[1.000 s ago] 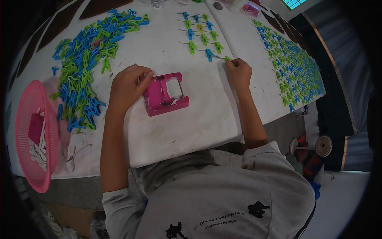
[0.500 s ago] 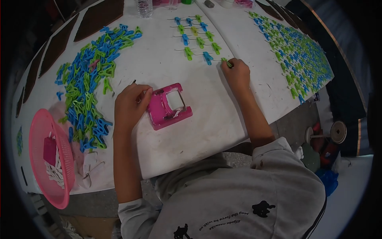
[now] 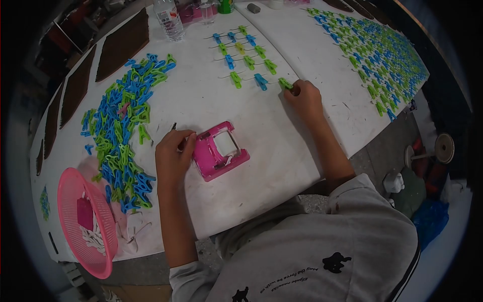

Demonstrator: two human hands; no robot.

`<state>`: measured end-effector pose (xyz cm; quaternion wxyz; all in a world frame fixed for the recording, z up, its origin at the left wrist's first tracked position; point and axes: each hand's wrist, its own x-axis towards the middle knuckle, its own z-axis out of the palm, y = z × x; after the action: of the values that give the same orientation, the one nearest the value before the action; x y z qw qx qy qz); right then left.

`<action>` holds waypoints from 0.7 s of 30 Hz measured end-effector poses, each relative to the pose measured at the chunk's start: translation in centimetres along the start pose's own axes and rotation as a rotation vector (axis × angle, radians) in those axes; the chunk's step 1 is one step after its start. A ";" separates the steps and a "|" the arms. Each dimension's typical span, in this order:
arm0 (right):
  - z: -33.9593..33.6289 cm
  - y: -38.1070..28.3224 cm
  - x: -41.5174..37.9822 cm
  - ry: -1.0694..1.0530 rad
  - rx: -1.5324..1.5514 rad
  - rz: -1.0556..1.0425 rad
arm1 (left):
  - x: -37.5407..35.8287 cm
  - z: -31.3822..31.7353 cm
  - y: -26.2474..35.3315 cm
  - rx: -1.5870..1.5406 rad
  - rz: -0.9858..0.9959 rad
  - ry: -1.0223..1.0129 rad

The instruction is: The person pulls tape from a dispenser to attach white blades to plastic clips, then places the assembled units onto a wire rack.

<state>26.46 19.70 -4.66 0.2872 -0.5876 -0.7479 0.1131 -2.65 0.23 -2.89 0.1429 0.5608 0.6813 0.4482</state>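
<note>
My right hand (image 3: 305,100) is closed, pinching the lower end of a green clothespin (image 3: 285,82) on the white table. That clothespin lies at the right end of the nearest row, beside a blue clothespin (image 3: 260,81). My left hand (image 3: 173,151) is closed beside a pink tape-dispenser-like holder (image 3: 205,153) with a white roll (image 3: 225,144) in it. A thin dark tip (image 3: 174,126) sticks out above that hand; the rest is hidden by the fingers. Several blue, green and yellowish clothespins with thin wires or threads at their tops lie in short rows ahead.
A loose pile of clothespins (image 3: 118,131) lies left. A pink basket (image 3: 68,201) with white pieces stands at the near left. Attached clothespins cover the right table (image 3: 382,60). A water bottle (image 3: 170,22) and brown sheets (image 3: 123,45) are at the back.
The head view has shifted, so the table sits lower in the picture. My right hand stays at the green clothespin, more of which now shows. My left hand keeps its place by the pink holder.
</note>
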 end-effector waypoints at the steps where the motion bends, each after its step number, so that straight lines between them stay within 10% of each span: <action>1: 0.1 0.0 0.1 -0.001 0.002 0.003 | 0.1 0.0 -0.1 0.003 0.000 -0.003; 21: 0.8 -0.5 -0.1 0.041 0.018 -0.031 | 0.3 0.3 -0.9 -0.014 -0.047 -0.001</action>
<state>25.66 19.59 -5.07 0.3096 -0.5755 -0.7498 0.1034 -3.10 0.65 -3.68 0.1577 0.5439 0.6910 0.4492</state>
